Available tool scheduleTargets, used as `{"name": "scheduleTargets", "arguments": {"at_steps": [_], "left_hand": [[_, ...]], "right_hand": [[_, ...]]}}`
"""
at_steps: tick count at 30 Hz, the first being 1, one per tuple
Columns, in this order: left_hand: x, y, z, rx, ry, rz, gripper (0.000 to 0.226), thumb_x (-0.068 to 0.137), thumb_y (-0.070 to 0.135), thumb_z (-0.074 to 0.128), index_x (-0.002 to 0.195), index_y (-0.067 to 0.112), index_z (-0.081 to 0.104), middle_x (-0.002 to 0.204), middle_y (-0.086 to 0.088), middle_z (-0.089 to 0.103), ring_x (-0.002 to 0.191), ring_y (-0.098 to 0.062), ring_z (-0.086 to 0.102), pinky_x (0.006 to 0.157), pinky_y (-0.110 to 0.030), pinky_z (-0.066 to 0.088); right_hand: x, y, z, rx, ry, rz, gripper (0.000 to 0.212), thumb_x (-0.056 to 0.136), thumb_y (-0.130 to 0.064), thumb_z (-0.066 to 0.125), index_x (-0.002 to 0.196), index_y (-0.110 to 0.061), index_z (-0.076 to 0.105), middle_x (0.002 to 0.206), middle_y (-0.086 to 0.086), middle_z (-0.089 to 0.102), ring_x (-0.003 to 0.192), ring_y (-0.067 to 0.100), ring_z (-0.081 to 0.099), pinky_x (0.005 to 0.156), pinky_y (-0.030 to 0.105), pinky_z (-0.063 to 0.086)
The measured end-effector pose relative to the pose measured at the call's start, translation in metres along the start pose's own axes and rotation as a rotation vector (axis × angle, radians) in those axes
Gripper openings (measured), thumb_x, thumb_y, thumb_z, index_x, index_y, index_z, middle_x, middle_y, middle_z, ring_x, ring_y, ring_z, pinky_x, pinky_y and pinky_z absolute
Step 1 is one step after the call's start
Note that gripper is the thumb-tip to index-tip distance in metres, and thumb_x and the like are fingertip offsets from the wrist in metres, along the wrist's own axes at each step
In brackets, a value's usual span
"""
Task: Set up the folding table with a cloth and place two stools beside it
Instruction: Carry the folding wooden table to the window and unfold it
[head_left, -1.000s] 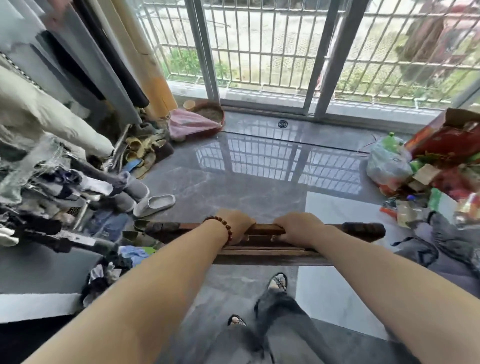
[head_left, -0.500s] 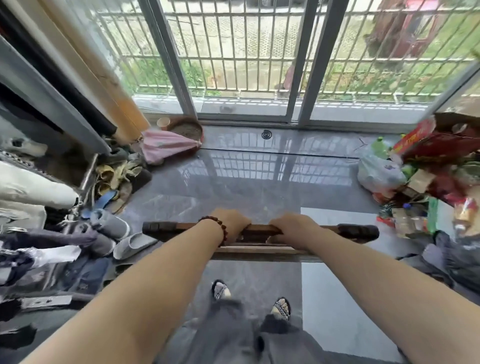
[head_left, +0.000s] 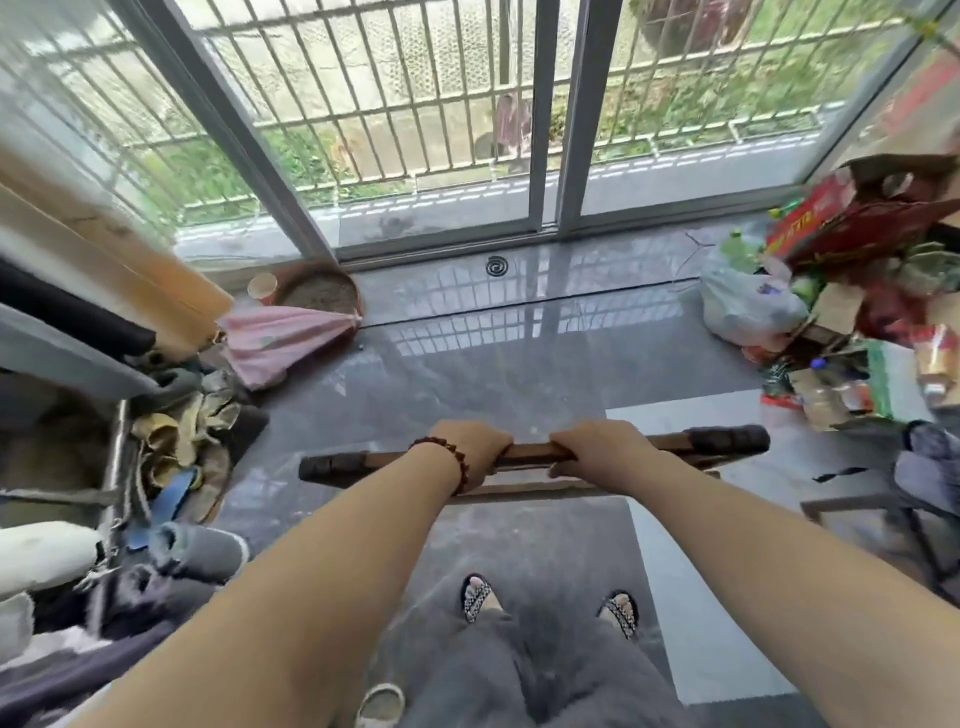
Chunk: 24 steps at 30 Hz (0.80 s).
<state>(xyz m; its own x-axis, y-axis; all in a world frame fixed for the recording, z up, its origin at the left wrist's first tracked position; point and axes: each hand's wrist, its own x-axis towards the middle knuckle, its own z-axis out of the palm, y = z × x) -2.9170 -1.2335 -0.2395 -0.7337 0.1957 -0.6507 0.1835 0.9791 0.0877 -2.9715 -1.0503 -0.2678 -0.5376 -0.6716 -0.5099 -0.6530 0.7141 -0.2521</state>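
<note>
I hold a folded brown wooden table (head_left: 727, 441) edge-on in front of me, above the grey tiled floor. Dark caps show at both ends of its top rail. My left hand (head_left: 470, 449), with a bead bracelet at the wrist, grips the rail left of centre. My right hand (head_left: 597, 447) grips it right beside the left one. Both hands are closed around the rail. A dark metal-framed stool (head_left: 883, 519) with grey cloth on it shows at the right edge. No tablecloth is recognisable.
Glass sliding doors (head_left: 545, 156) with a barred railing stand ahead. A pink folded umbrella (head_left: 280, 343) and a heap of shoes (head_left: 182, 452) lie at the left. Bags, boxes and bottles (head_left: 857, 291) pile up at the right. My sandalled feet (head_left: 550, 603) stand on the floor below.
I have walked forward toward the glass doors, carrying the folded table with both hands. The clutter on the left has slid back past me. My grip is unchanged.
</note>
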Motion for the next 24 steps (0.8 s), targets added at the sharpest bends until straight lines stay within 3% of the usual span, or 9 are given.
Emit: {"name": "scheduleTargets", "arguments": {"at_steps": [4, 12, 16, 24], "left_hand": [[0.033, -0.013, -0.003, 0.042, -0.007, 0.010, 0.020, 0.091, 0.010, 0.045, 0.105, 0.023, 0.050, 0.100, -0.003, 0.060, 0.082, -0.023, 0.054, 0.062, -0.031, 0.039], [0.087, -0.031, -0.002, 0.119, 0.014, 0.008, 0.030, 0.090, 0.003, 0.039, 0.110, 0.021, 0.052, 0.106, -0.005, 0.059, 0.093, -0.026, 0.057, 0.067, -0.035, 0.043], [0.116, -0.032, 0.010, 0.221, 0.056, -0.018, 0.030, 0.091, 0.003, 0.038, 0.111, 0.020, 0.053, 0.108, -0.005, 0.058, 0.095, -0.026, 0.058, 0.064, -0.034, 0.041], [0.173, -0.037, 0.045, 0.264, 0.020, 0.050, 0.025, 0.092, 0.001, 0.039, 0.111, 0.013, 0.049, 0.110, -0.009, 0.056, 0.097, -0.029, 0.057, 0.064, -0.036, 0.040]], "right_hand": [[0.029, 0.014, 0.008, 0.048, 0.003, 0.032, 0.028, 0.088, -0.048, 0.054, 0.099, -0.023, 0.054, 0.110, 0.005, 0.061, 0.102, 0.028, 0.057, 0.071, 0.034, 0.039], [0.068, 0.035, 0.036, 0.154, 0.135, 0.114, 0.026, 0.089, -0.053, 0.050, 0.080, -0.030, 0.042, 0.096, -0.002, 0.063, 0.090, 0.026, 0.059, 0.058, 0.031, 0.031], [0.086, 0.044, 0.053, 0.234, 0.149, 0.175, 0.025, 0.089, -0.050, 0.052, 0.079, -0.029, 0.042, 0.097, 0.000, 0.063, 0.090, 0.026, 0.057, 0.063, 0.033, 0.034], [0.112, 0.054, 0.107, 0.387, 0.184, 0.301, 0.024, 0.091, -0.049, 0.048, 0.083, -0.027, 0.046, 0.090, 0.000, 0.061, 0.080, 0.025, 0.054, 0.059, 0.031, 0.033]]}}
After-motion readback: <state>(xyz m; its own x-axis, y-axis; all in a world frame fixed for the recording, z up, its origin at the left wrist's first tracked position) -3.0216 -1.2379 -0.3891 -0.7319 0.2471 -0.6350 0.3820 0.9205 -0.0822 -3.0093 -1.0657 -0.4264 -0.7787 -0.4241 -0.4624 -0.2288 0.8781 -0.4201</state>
